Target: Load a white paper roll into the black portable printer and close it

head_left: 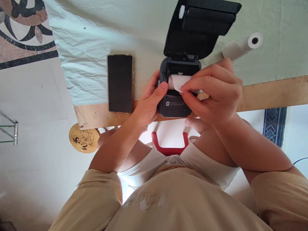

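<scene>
A small black printer (173, 107) stands at the table's near edge with its lid (197, 29) swung up. A white paper roll (176, 82) lies in its open bay. My left hand (149, 101) grips the printer's left side, thumb resting by the roll. My right hand (211, 93) is closed in a pinch on the loose end of the paper over the bay.
A black phone (119, 83) lies face up left of the printer. A second paper roll (243, 46) lies at the right on the pale green cloth (96, 38). The wooden table edge (271, 93) runs across. A red stool (169, 149) and a round panda disc (83, 138) are below.
</scene>
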`<state>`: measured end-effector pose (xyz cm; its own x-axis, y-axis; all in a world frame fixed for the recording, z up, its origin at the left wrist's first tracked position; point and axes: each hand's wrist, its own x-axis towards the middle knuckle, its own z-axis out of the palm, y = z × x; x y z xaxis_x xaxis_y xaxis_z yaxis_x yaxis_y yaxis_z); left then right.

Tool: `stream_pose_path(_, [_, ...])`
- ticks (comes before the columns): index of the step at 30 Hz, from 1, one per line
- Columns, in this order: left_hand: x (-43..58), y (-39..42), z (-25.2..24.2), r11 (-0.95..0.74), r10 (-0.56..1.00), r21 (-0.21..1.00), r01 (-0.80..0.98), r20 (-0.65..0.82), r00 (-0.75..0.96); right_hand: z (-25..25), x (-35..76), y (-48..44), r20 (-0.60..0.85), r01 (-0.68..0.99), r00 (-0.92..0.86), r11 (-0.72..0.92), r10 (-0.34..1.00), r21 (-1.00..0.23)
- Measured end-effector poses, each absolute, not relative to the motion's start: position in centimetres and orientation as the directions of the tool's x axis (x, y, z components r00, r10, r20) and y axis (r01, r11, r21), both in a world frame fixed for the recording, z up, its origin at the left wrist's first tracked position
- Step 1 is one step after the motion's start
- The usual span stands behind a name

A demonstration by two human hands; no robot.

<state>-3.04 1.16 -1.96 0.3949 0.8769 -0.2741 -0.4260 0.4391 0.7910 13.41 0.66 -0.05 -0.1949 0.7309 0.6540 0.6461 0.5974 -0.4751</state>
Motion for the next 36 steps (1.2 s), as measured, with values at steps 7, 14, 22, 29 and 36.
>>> stream_pose_path(7, [-3.3,1.1,-2.5,0.416,0.89,0.79,-0.451,-0.25,0.382,0.0,12.7,-0.1,0.631,0.596,-0.269,0.64,0.727,-0.484])
stream_pose_path(14, [-3.5,1.0,-2.2,0.413,0.89,0.826,-0.384,-0.277,0.361,-0.3,13.3,0.1,0.592,0.587,-0.129,0.543,0.795,-0.6])
stream_pose_path(22, [-3.7,1.0,-2.4,0.401,0.895,0.835,-0.376,-0.269,0.356,-2.0,13.8,0.9,0.345,0.421,-0.075,0.344,0.935,-0.84])
stream_pose_path(29, [-3.5,1.0,-2.3,0.393,0.906,0.843,-0.366,-0.287,0.311,-2.2,14.1,1.0,0.27,0.358,-0.12,0.295,0.955,-0.886])
stream_pose_path(36, [-3.8,1.1,-2.6,0.394,0.893,0.855,-0.337,-0.27,0.36,-1.3,14.1,1.3,0.167,0.067,-0.035,0.169,0.985,-0.983])
